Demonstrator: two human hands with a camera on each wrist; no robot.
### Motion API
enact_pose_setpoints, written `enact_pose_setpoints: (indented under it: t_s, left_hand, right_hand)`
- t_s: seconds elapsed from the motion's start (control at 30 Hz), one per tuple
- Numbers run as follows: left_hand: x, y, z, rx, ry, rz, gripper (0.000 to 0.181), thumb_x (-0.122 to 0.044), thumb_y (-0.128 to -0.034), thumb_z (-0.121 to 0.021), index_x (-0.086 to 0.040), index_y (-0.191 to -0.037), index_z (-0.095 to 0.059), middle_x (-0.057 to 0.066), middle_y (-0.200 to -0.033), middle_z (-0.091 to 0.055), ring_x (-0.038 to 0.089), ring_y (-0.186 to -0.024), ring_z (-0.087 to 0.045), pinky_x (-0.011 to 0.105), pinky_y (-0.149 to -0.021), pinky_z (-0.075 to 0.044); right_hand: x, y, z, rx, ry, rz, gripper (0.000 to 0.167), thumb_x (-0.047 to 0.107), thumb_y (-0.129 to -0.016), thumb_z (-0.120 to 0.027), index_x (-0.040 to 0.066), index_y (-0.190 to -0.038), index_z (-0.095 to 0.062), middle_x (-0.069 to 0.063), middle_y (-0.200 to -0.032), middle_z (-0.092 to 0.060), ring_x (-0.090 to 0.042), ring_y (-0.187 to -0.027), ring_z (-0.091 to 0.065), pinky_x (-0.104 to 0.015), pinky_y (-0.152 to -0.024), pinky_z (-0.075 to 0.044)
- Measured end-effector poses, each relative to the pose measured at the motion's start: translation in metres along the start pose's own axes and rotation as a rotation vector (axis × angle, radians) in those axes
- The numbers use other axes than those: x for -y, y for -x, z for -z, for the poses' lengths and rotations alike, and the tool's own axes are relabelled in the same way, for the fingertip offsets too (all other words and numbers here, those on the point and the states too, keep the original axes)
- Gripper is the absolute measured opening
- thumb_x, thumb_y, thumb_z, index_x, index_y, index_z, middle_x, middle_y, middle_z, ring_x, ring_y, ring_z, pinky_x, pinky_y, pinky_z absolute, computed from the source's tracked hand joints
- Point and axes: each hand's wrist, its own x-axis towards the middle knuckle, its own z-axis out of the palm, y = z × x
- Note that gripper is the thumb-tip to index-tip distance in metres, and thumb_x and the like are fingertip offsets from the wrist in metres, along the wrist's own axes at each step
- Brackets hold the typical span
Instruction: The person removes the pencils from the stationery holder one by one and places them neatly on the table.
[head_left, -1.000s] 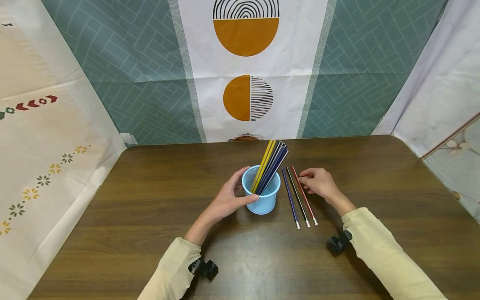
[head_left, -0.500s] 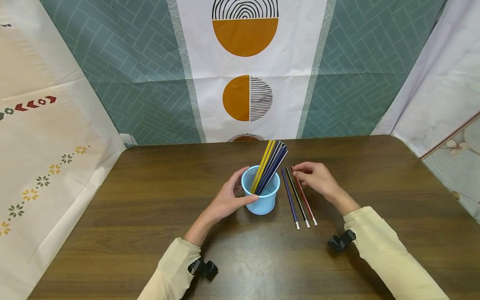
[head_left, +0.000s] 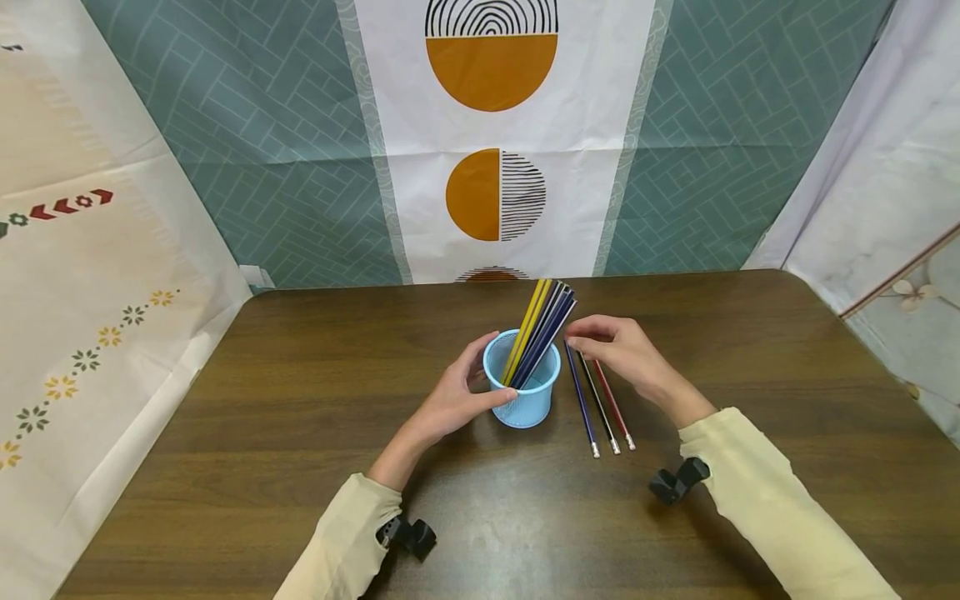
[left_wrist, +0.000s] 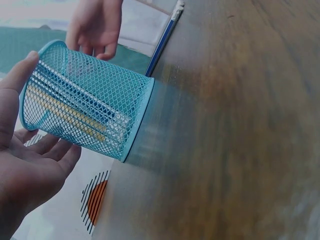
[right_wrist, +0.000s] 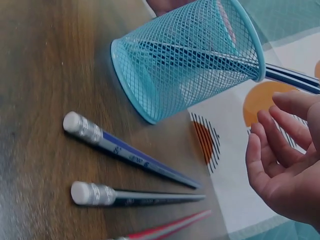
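Note:
My left hand [head_left: 450,404] holds the light blue mesh pencil cup [head_left: 527,412] near its rim, thumb in front and fingers around the far side. Several yellow, dark blue and black pencils [head_left: 534,337] lean to the right inside it. On the table to its right lie three pencils with erasers towards me: blue [head_left: 582,404], black [head_left: 602,410] and red [head_left: 616,408]. My right hand [head_left: 626,357] hovers over their far ends, hiding part of the black and red ones. In the right wrist view its fingers [right_wrist: 267,132] are loosely curled and hold nothing.
The brown wooden table [head_left: 315,400] carries the cup and pencils. Behind it hangs a green cloth [head_left: 300,167] with a white patterned middle panel [head_left: 577,125]. Pale cloths stand at the left [head_left: 90,283] and right [head_left: 877,167]. Black camera mounts sit on both wrists.
My right hand has moved left, from beside the red pencil to above the far ends of the three pencils. The left hand and the pencil cup stay in place.

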Motion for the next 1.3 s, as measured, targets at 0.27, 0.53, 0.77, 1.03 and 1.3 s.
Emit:
enact_pose_setpoints:
  t_s: [0.27,0.53,0.77,1.03,1.3]
  left_hand:
    - [-0.001,-0.001,-0.001,0.005,0.004,-0.011,0.078,-0.008,-0.0836,-0.075,-0.006,-0.148,-0.031,0.015,-0.141,-0.046,0.027,-0.129,-0.044,0.045,-0.106,-0.036]
    - [0.001,-0.002,0.000,0.006,0.008,-0.021,0.079,-0.008,-0.0833,-0.075,-0.005,-0.148,-0.031,0.015,-0.141,-0.046,0.027,-0.129,-0.044,0.045,-0.105,-0.037]
    - [0.002,0.000,0.000,0.004,0.004,-0.016,0.080,-0.007,-0.0829,-0.076,-0.005,-0.149,-0.030,0.015,-0.142,-0.045,0.027,-0.129,-0.044,0.045,-0.105,-0.037]
    - [0.002,-0.001,-0.001,0.011,0.008,-0.024,0.080,-0.008,-0.0835,-0.075,-0.005,-0.149,-0.030,0.015,-0.141,-0.045,0.027,-0.129,-0.044,0.045,-0.105,-0.037]
    - [0.002,-0.001,0.000,0.008,0.009,-0.013,0.080,-0.008,-0.0838,-0.075,-0.006,-0.149,-0.030,0.014,-0.142,-0.045,0.026,-0.130,-0.043,0.045,-0.107,-0.035]
  right_hand:
    - [0.000,-0.003,-0.006,0.020,-0.084,0.020,0.028,0.011,-0.091,-0.068,-0.009,-0.111,-0.064,-0.009,-0.101,-0.067,-0.021,-0.087,-0.060,-0.029,-0.076,-0.053]
    - [0.002,-0.004,-0.008,0.026,-0.155,0.055,0.025,0.006,-0.089,-0.068,-0.012,-0.106,-0.063,-0.001,-0.091,-0.067,-0.018,-0.082,-0.059,-0.026,-0.071,-0.052]
    - [0.004,-0.006,-0.012,0.031,-0.149,0.046,0.024,0.005,-0.088,-0.069,-0.012,-0.104,-0.062,-0.002,-0.090,-0.067,-0.013,-0.077,-0.058,-0.029,-0.070,-0.052]
    - [0.005,-0.007,-0.014,0.006,-0.179,0.030,0.024,0.003,-0.085,-0.071,-0.012,-0.102,-0.061,-0.002,-0.089,-0.067,-0.015,-0.078,-0.059,-0.030,-0.070,-0.052]
    - [0.004,-0.005,-0.014,0.003,-0.160,0.013,0.024,0.006,-0.085,-0.073,-0.010,-0.099,-0.063,-0.002,-0.087,-0.067,-0.016,-0.079,-0.059,-0.033,-0.072,-0.052]
